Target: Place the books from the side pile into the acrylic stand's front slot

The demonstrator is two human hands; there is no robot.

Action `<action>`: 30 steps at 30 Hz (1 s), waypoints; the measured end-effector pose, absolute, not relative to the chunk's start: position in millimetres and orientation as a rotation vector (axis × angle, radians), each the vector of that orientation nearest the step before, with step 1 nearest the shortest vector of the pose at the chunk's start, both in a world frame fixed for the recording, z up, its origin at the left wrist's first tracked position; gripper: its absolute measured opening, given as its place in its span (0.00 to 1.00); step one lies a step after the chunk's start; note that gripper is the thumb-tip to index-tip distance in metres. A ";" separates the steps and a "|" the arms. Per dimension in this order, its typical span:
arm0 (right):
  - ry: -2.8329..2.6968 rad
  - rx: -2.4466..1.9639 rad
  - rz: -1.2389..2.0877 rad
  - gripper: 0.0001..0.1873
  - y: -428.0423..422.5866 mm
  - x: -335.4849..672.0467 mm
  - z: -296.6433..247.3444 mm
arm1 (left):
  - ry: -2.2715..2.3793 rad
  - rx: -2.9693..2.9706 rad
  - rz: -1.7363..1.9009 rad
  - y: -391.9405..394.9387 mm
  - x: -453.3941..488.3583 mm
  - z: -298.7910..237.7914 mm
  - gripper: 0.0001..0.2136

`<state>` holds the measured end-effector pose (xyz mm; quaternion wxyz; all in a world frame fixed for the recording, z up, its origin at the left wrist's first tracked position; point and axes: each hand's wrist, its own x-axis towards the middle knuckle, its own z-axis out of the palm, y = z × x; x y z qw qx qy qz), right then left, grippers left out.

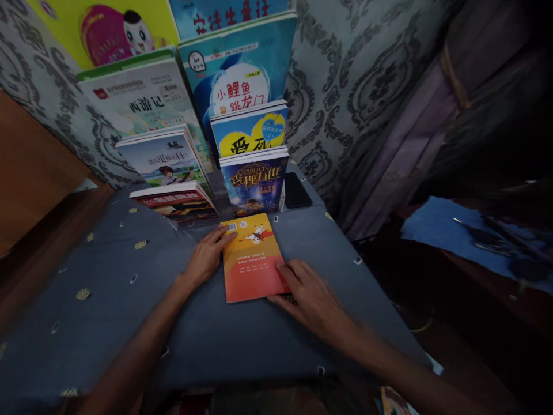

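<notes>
A yellow and orange book [253,259] lies with its barcode side up on the table cover, right in front of the standing books. My left hand [210,253] has its fingers closed on the book's upper left edge. At the lower right corner, my right hand [309,294] grips the book, fingers on top and thumb at the bottom edge. Just behind stands a dark blue book [254,181]. To its left is a red and dark book [177,202], also upright.
More books stand in two rows behind, among them a grey-green one [144,98] and a teal one [237,69]. A black phone-like object [298,191] lies at the right. Beyond the table [173,334] are a patterned wall [367,63] and a tied curtain [401,138].
</notes>
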<state>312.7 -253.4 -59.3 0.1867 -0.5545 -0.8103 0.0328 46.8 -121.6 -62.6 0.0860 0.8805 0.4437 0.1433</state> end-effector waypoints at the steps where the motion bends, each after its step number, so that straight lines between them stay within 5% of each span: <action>1: -2.303 -1.561 0.099 0.23 -250.3 314.8 -54.1 | 1.294 2.619 0.507 -119.7 45.7 -66.4 0.24; 7: -2.333 -1.530 0.165 0.18 -205.1 299.0 -22.3 | 1.262 2.544 0.827 -119.9 47.4 -76.8 0.17; 15: -2.455 -1.231 0.381 0.30 -119.0 221.5 -44.4 | 1.170 2.515 0.813 -121.9 47.7 -71.8 0.16; 30: -2.292 -1.504 0.364 0.26 -122.1 301.5 -58.4 | 1.263 2.549 0.838 -120.9 47.2 -78.3 0.16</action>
